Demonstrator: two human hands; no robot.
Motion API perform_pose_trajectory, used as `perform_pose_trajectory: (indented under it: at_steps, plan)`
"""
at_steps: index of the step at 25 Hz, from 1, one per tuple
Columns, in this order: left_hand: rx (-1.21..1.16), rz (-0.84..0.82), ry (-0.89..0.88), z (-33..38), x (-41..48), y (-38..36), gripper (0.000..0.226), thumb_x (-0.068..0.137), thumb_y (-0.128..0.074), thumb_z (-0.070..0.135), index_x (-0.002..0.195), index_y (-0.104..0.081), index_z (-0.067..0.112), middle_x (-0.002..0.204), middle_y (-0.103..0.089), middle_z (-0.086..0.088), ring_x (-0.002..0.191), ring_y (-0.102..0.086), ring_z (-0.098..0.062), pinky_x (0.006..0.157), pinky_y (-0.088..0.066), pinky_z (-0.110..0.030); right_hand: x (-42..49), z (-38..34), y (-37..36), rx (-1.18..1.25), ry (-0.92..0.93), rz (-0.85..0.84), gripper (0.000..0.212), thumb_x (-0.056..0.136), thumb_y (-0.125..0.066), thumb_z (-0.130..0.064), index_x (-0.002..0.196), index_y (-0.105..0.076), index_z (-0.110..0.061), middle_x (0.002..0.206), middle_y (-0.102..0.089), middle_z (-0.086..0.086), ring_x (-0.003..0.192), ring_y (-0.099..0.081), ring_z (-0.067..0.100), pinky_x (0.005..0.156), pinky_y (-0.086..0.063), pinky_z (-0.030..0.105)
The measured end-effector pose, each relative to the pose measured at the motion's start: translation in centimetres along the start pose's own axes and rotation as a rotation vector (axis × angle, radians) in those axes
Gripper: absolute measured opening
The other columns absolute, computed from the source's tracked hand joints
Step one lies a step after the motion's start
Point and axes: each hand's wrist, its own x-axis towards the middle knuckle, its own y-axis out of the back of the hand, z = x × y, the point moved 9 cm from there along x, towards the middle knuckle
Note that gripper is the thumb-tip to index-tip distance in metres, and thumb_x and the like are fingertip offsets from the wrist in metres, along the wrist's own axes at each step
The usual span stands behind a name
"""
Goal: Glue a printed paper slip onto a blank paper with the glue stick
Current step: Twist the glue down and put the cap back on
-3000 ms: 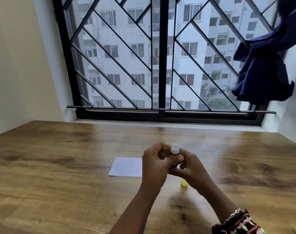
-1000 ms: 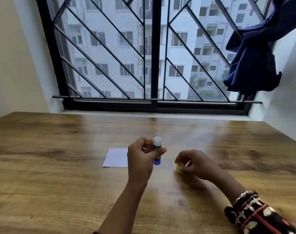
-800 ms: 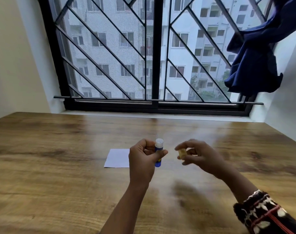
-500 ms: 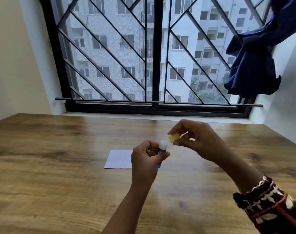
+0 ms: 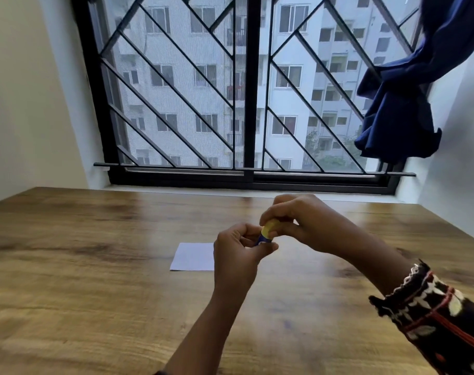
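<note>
Seems to be the capping step. Grips the blue glue stick (image 5: 262,239) in the left hand (image 5: 238,255), curled round the barrel, just right of the white paper (image 5: 192,257) and raised off the bench (image 5: 95,266). Pinches the yellow cap (image 5: 271,227) in the right hand (image 5: 306,226), closed on it and set against the top of the stick. Cannot tell whether fully seated or only resting there. Shows no printed slip anywhere; hides the right edge of the paper behind the left hand, so cannot judge whether already stuck down. Next, probably: push the cap straight down along the barrel until home, holding the barrel steady, then lay the stick down to the right of the paper, clear of it. Against half a second back: brings the cap from above and apart from the stick down onto its tip, covering the white glue end. Against a second back: lifts the right hand off the bench, right of the paper, up to the stick. Leaves the paper seemingly unmoved.
</note>
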Motion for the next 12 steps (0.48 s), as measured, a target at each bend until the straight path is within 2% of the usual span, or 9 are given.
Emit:
perform_pose_trajectory:
  at_steps: [4, 7, 9, 11, 12]
  plan:
    - [-0.001, 0.008, -0.019, 0.7, -0.5, 0.0, 0.023, 0.063, -0.080, 0.008, 0.066, -0.062, 0.022, 0.056, -0.061, 0.006, 0.055, -0.057, -0.013, 0.064, -0.053, -0.035, -0.2, -1.0, 0.2, -0.226, -0.008, 0.020, 0.026, 0.089, -0.048, -0.030, 0.091, -0.064, -0.010, 0.092, -0.065, 0.005, 0.079, -0.058, 0.022, 0.071, -0.043, 0.031]
    - [0.017, 0.016, -0.055, 1.3, -0.9, 0.1, 0.028, 0.062, -0.082, 0.010, 0.063, -0.061, 0.028, 0.053, -0.061, 0.011, 0.051, -0.056, -0.004, 0.063, -0.053, -0.033, -0.2, -1.2, 0.5, -0.413, -0.072, 0.028, 0.042, 0.090, -0.040, -0.044, 0.089, -0.061, -0.008, 0.088, -0.063, 0.006, 0.084, -0.056, 0.024, 0.068, -0.034, 0.028]
    - [0.008, 0.011, -0.067, 1.5, -0.9, 0.3, 0.028, 0.062, -0.082, 0.010, 0.062, -0.060, 0.029, 0.047, -0.061, 0.014, 0.048, -0.056, -0.001, 0.058, -0.052, -0.026, -0.4, -1.2, 0.7, -0.316, -0.104, 0.013, 0.034, 0.088, -0.046, -0.042, 0.092, -0.061, -0.012, 0.077, -0.055, -0.005, 0.077, -0.054, 0.017, 0.064, -0.031, 0.024]
    - [-0.025, 0.019, -0.069, 1.4, -0.6, 0.8, 0.025, 0.062, -0.082, 0.010, 0.063, -0.063, 0.026, 0.046, -0.062, 0.014, 0.048, -0.059, -0.003, 0.057, -0.052, -0.025, -0.7, -1.3, 0.7, -0.119, -0.106, -0.039, 0.021, 0.085, -0.056, -0.029, 0.103, -0.059, -0.019, 0.072, -0.047, -0.019, 0.069, -0.050, 0.003, 0.060, -0.033, 0.019]
    - [-0.032, 0.020, -0.065, 1.3, -0.5, 0.9, 0.023, 0.062, -0.082, 0.010, 0.064, -0.064, 0.024, 0.046, -0.062, 0.013, 0.048, -0.059, -0.003, 0.058, -0.052, -0.026, -0.7, -1.5, 0.6, -0.086, -0.095, -0.066, 0.021, 0.085, -0.057, -0.023, 0.105, -0.058, -0.020, 0.072, -0.046, -0.021, 0.068, -0.047, 0.000, 0.060, -0.034, 0.017]
